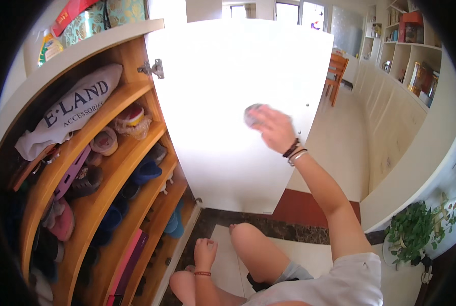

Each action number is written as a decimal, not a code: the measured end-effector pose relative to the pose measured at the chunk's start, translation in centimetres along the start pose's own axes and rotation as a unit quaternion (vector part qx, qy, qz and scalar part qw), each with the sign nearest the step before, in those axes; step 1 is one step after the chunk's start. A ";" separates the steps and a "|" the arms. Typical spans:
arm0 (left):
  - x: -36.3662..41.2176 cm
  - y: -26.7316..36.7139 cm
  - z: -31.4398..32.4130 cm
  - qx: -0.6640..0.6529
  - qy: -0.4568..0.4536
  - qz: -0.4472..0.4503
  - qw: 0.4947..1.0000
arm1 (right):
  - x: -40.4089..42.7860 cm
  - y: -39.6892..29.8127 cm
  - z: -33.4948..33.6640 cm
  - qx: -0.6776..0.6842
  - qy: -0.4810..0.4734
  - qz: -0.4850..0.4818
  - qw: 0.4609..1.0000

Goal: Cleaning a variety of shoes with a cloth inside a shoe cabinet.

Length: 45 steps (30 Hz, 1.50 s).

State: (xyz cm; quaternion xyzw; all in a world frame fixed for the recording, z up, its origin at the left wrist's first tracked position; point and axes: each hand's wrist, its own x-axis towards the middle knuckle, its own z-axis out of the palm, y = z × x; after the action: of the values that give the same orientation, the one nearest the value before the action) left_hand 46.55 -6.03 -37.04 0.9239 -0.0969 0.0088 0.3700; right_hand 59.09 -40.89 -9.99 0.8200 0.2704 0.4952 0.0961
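Observation:
Slightly blurred, my right hand (274, 128) is raised at the middle of the view, its fingers over a greyish cloth or pad (253, 115) against the inner face of a white cabinet door (228, 76). Dark bands and a silver bangle circle that wrist. Low down, my left hand (205, 252) rests near my knees with its fingers curled; whether it holds anything is not visible. The door stands swung out from a wooden shoe cabinet (136, 91), with a metal hinge (151, 69) near its upper left corner.
Shoes, slippers and a white cloth bag (73, 107) fill the shelves at left. A spray bottle (50, 48) and a patterned box (124, 13) stand on the cabinet top. At the right are a potted plant (411, 233) and wall shelves (411, 46); a wooden chair (337, 74) stands beyond the door.

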 end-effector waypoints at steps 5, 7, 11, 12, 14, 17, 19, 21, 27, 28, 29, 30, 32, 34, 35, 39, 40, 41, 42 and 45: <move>-0.1 0.8 0.0 -0.013 -0.007 0.004 1.000 | 2.4 6.7 -6.8 -0.106 0.236 0.179 0.949; -0.1 0.8 -0.6 -0.024 -0.006 0.004 1.000 | 4.6 7.1 -6.8 -0.113 0.275 0.197 0.934; -0.7 0.4 -1.9 -0.018 0.015 -0.015 1.000 | 10.8 5.6 -3.6 -0.095 0.357 0.226 0.901; -0.8 0.3 -1.9 -0.025 0.015 -0.024 0.999 | 12.7 5.2 -2.9 -0.094 0.357 0.218 0.903; -0.7 0.3 -2.1 -0.031 0.012 -0.035 0.999 | 16.1 4.9 -1.6 -0.102 0.351 0.191 0.911; -0.5 0.6 -2.2 -0.037 0.010 -0.038 0.999 | 22.3 3.1 0.6 -0.098 0.302 0.095 0.944; -0.4 0.6 -2.2 -0.035 0.022 -0.032 0.999 | 26.0 0.5 2.1 -0.043 0.199 0.068 0.977; -0.2 0.6 -2.0 -0.035 0.022 -0.033 0.999 | 28.8 -1.6 4.1 -0.090 0.196 0.029 0.976; -0.4 0.8 -1.9 -0.025 0.020 -0.027 0.999 | 30.4 -0.9 1.4 -0.090 0.050 0.095 0.990; -0.5 0.7 -2.0 -0.022 0.017 -0.026 0.999 | 30.2 -0.3 0.3 -0.091 0.023 0.114 0.989; -0.4 0.6 -2.1 -0.023 0.016 -0.030 0.999 | 29.6 0.4 -0.8 -0.091 -0.005 0.132 0.987; -0.4 0.5 -2.3 -0.023 0.015 -0.034 0.999 | 28.7 1.8 -1.8 -0.072 0.003 0.140 0.988; -0.5 0.3 -2.5 -0.017 0.013 -0.043 0.999 | 25.4 3.1 -3.6 -0.066 0.050 0.142 0.986; -0.5 0.2 -2.5 -0.008 0.010 -0.043 0.999 | 21.7 5.3 -4.9 -0.083 0.107 0.118 0.984; -0.6 0.2 -2.4 -0.008 0.009 -0.039 0.999 | 20.0 6.4 -5.4 -0.103 0.132 0.104 0.980; -1.1 -0.2 -1.9 -0.012 0.011 -0.021 1.000 | 13.4 9.7 -9.5 -0.164 0.174 0.114 0.964; -1.1 -0.4 -1.9 -0.015 0.012 -0.017 1.000 | 11.9 10.1 -10.3 -0.186 0.184 0.119 0.958; -1.2 -0.4 -2.0 -0.012 0.016 -0.019 1.000 | 10.4 10.6 -10.8 -0.207 0.193 0.124 0.951; -1.3 -0.4 -2.3 -0.006 0.019 -0.019 1.000 | 8.9 11.2 -11.4 -0.229 0.202 0.131 0.943; -1.5 -0.6 -2.9 -0.006 0.029 -0.002 1.000 | 6.2 13.3 -12.9 -0.218 0.245 0.182 0.927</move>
State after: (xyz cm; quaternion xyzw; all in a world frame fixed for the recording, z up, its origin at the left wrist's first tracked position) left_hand 45.36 -3.41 -35.47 0.9214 -0.0841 0.0337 0.3778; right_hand 54.84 -50.09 6.72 0.6669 0.0171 0.7367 0.1110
